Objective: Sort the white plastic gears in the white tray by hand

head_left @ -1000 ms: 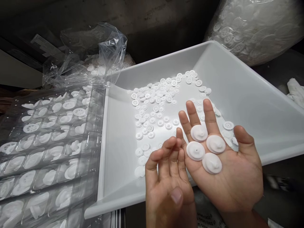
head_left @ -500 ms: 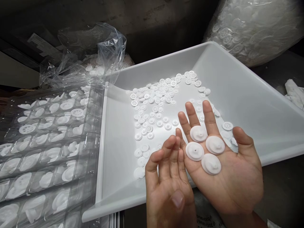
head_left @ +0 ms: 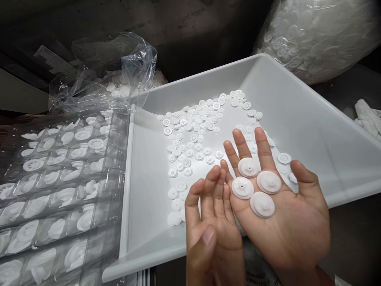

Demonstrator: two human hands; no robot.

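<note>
My right hand (head_left: 279, 210) is palm up with its fingers spread. Several round white plastic gears (head_left: 266, 182) with fine toothed rims lie in its palm and at the base of its fingers. Some show a raised centre; the leftmost gear (head_left: 242, 188) has a spoked face and a small centre hole upward. Close beside it, my left hand (head_left: 214, 222) is cupped with the palm up, nothing in it, its fingers loosely bent and its thumb over the palm. Both hands are above the near side of a white tray (head_left: 149, 248).
Many small white gears (head_left: 198, 127) are scattered over the tray floor. Clear compartment packs of white parts (head_left: 65, 167) are stacked at left. An open clear bag (head_left: 131, 67) with white pieces stands behind them. A large full bag (head_left: 315, 39) is at upper right.
The leftmost gear in my right palm now shows a spoked face, and the top one shows its centre hole. My left thumb has moved left and up. The tray contents look the same.
</note>
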